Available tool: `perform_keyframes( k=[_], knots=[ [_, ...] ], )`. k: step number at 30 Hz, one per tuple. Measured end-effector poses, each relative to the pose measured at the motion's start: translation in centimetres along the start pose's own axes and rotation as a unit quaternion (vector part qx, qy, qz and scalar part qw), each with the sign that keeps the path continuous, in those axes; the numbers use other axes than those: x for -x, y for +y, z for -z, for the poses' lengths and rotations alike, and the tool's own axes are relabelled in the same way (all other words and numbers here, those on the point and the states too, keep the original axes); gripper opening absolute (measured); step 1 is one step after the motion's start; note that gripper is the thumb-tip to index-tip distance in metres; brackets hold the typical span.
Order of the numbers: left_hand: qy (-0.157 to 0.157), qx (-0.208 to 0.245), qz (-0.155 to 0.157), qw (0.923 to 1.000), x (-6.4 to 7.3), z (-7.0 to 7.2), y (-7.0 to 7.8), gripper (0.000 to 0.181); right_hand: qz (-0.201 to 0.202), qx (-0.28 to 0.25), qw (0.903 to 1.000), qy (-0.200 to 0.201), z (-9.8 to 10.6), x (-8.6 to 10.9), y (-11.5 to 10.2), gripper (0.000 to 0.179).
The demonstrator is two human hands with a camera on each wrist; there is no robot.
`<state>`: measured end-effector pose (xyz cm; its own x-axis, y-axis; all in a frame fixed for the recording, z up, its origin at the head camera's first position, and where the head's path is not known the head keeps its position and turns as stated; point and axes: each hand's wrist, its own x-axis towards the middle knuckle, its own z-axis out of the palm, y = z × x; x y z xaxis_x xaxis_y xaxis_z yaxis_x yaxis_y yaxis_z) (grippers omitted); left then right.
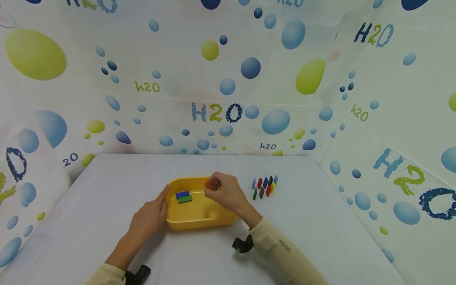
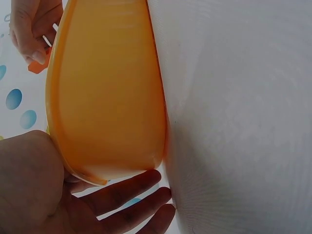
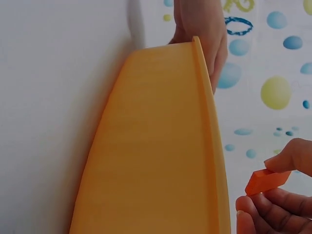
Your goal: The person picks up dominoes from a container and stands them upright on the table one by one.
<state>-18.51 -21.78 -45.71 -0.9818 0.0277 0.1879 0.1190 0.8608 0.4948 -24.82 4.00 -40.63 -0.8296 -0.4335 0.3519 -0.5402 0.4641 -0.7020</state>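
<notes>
My right hand (image 1: 224, 192) pinches a small orange domino (image 3: 267, 181) between thumb and fingers, above the right part of a yellow plastic tray (image 1: 210, 222). My left hand (image 1: 149, 215) rests against the tray's left end. In the left wrist view its fingers (image 2: 129, 190) lie nearly straight along the outer wall, the fingertips down near the table. Inside the tray, toward the left, a blue domino (image 1: 183, 194) and a green domino (image 1: 185, 199) lie flat, side by side.
Right of the tray, several dominoes stand upright in two rows, among them a red one (image 1: 259, 183), a yellow one (image 1: 273, 188) and a green one (image 1: 255, 194). A white cloth covers the table (image 1: 199, 257). A patterned curtain (image 1: 178, 87) surrounds its back and sides.
</notes>
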Motion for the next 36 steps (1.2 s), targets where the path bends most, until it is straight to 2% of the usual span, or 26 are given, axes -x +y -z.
perform_keyframes(
  k=[36],
  knots=[
    [-0.013, 0.001, 0.007, 0.9999, 0.1, 0.1, 0.1, 0.055, -0.029, 0.011, 0.9984, 0.046, 4.1, 2.7, 3.6, 0.015]
  ],
)
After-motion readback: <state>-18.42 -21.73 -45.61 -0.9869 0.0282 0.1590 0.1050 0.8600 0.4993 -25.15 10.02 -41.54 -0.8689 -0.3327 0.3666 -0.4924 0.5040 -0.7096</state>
